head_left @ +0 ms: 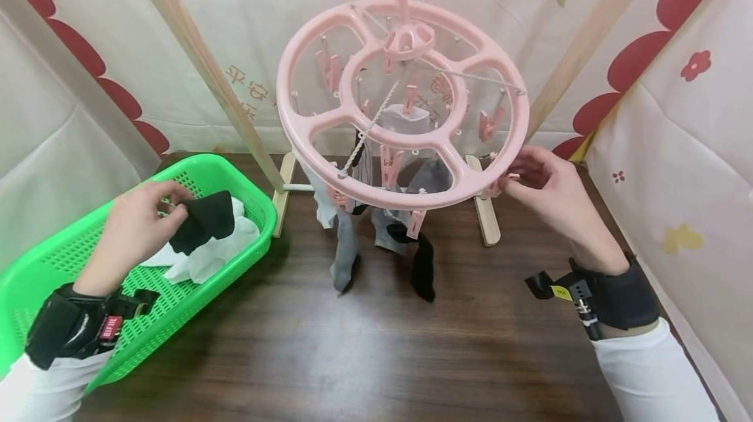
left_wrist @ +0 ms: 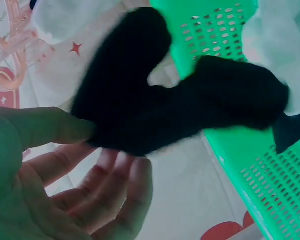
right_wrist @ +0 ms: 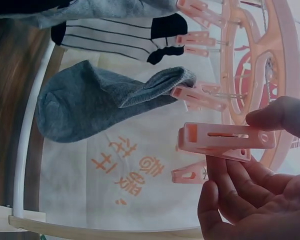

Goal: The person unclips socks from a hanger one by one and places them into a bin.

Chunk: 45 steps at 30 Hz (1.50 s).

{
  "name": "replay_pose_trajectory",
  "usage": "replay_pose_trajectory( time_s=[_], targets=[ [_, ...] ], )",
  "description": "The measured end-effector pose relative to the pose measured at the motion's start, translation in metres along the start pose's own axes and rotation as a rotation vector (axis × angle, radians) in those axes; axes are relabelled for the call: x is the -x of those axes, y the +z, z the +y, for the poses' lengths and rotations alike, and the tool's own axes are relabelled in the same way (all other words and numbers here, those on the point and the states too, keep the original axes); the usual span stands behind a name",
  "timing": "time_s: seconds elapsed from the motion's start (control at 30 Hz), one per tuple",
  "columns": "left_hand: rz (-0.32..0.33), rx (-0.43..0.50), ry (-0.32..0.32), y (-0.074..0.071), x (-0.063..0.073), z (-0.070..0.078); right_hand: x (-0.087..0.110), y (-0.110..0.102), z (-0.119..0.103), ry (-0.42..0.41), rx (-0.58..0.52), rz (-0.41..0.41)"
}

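Observation:
My left hand (head_left: 138,226) pinches a black sock (head_left: 207,218) between thumb and fingers, above the green basket (head_left: 191,314). In the left wrist view the sock (left_wrist: 140,100) droops in a bent shape from the fingertips. My right hand (head_left: 550,190) is at the right rim of a round pink drying rack (head_left: 302,123). Its thumb and fingers pinch a pink clothespin (right_wrist: 227,136), which has no sock in it. Clipped to the rack nearby are a grey sock (right_wrist: 65,112) and a white sock with dark stripes (right_wrist: 110,40).
White cloth items (head_left: 214,252) lie in the basket. Another black sock (head_left: 423,268) and a grey sock (head_left: 345,252) dangle beneath the rack's front. Wooden posts (head_left: 200,49) flank it, standing on wooden feet (head_left: 487,219) on the brown table (head_left: 353,357). Patterned cloth surrounds the space.

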State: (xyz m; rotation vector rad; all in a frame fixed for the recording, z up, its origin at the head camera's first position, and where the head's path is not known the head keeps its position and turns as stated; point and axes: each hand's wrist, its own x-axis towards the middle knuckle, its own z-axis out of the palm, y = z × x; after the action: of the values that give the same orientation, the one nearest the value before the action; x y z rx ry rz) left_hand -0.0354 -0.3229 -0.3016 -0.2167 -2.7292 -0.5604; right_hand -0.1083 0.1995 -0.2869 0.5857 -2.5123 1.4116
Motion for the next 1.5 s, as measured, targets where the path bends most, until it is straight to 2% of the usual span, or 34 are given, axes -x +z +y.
replay_pose_trajectory(
  time_s=[0.17,0.3,0.4,0.5,0.67,0.8,0.9,1.07,1.23,1.33,1.5],
  targets=[
    [-0.055,0.008,0.004,0.006,0.003,-0.005,-0.003,0.002,0.002,0.027,-0.005,0.005],
    [-0.069,0.051,0.032,0.013,0.005,0.004,-0.005,0.004,0.004,0.038,-0.003,-0.002],
    [-0.100,0.118,0.084,0.022,0.005,0.024,-0.006,0.004,0.005,0.044,0.002,-0.014],
    [-0.136,0.199,0.164,0.034,0.002,0.053,-0.004,0.004,0.005,0.056,0.016,-0.021],
    [-0.248,0.313,0.290,0.064,-0.003,0.101,0.001,0.002,0.004,0.072,0.028,-0.021],
    [-0.359,0.384,0.319,0.089,-0.008,0.129,0.006,0.001,0.002,0.083,0.013,-0.004],
    [-0.409,0.402,0.307,0.107,-0.012,0.143,0.008,0.001,0.000,0.094,0.006,0.007],
    [-0.422,0.410,0.294,0.137,-0.021,0.154,0.009,0.001,0.001,0.077,-0.044,0.002],
    [-0.416,0.510,0.272,0.159,-0.031,0.157,0.011,0.002,0.003,0.058,-0.073,-0.002],
    [-0.392,0.552,0.317,0.167,-0.035,0.160,0.011,0.002,0.003,0.057,-0.084,-0.003],
    [-0.333,0.537,0.439,0.171,-0.036,0.170,0.011,0.001,0.005,0.058,-0.103,0.008]
  ],
)
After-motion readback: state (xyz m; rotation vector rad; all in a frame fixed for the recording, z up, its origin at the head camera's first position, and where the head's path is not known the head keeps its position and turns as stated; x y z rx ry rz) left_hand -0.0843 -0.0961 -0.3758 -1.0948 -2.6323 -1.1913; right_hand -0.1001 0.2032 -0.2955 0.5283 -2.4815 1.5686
